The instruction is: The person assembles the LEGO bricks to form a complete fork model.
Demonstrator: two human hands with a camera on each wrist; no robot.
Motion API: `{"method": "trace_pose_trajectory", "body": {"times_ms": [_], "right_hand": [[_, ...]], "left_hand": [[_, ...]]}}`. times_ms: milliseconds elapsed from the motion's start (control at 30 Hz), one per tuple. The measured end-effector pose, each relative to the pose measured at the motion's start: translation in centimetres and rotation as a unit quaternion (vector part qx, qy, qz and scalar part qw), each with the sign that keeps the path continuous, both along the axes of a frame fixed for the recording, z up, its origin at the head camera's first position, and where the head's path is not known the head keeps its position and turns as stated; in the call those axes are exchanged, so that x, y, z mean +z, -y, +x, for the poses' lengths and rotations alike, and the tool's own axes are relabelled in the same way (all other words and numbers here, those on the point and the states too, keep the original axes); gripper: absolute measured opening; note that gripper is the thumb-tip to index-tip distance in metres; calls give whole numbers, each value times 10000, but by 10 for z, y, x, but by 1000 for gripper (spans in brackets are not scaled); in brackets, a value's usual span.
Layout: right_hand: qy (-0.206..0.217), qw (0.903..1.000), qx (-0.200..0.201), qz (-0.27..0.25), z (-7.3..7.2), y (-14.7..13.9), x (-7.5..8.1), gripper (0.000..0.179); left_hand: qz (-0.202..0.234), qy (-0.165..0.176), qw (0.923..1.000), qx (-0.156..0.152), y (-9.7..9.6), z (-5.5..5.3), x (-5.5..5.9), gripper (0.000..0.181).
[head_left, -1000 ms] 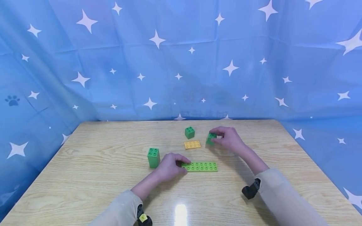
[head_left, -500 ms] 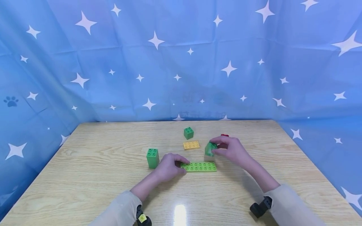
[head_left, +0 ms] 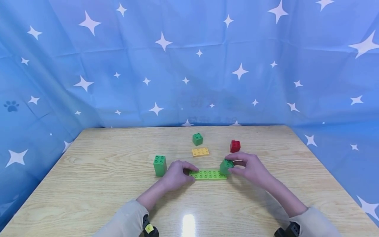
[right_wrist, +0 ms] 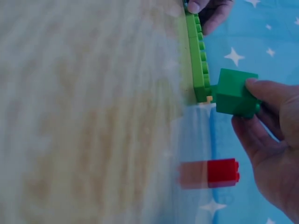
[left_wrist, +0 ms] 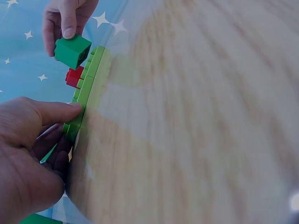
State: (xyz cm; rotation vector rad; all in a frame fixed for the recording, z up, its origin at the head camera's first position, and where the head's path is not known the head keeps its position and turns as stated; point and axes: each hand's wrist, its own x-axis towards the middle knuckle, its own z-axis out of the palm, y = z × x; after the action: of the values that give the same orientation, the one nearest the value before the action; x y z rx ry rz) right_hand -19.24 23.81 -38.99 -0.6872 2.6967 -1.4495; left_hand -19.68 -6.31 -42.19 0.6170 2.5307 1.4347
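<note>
Head view: your left hand (head_left: pixel 177 176) pinches the left end of the lime strip (head_left: pixel 208 175), thumb on the near edge and fingers on the far one. The strip lies flat on the table (head_left: pixel 88 194), studs up, with a seam across its middle. Your right hand (head_left: pixel 250 167) has thumb and fingers clamped on the green brick (head_left: pixel 225 167), which is at the strip's right end, tilted in the left wrist view; whether brick and strip touch, you cannot tell from here.

The tall brick (head_left: pixel 160 166) stands just beside your left hand. Beyond the strip lies the yellow plate (head_left: pixel 200 152), with the small brick (head_left: pixel 197 139) behind it. The red brick (head_left: pixel 235 146) sits past your right hand. A starry blue curtain (head_left: pixel 177 62) hangs behind the table.
</note>
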Motion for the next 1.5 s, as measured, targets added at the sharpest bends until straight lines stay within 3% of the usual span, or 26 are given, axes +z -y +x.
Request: {"method": "trace_pose_trajectory", "body": {"times_ms": [333, 1500], "right_hand": [[77, 9995, 169, -269, 2, 3, -8, 40], [221, 9994, 242, 80, 3, 5, -7, 39]], "left_hand": [[10, -22, 10000, 8, 1, 0, 1, 27], [28, -5, 10000, -3, 1, -1, 0, 27]]}}
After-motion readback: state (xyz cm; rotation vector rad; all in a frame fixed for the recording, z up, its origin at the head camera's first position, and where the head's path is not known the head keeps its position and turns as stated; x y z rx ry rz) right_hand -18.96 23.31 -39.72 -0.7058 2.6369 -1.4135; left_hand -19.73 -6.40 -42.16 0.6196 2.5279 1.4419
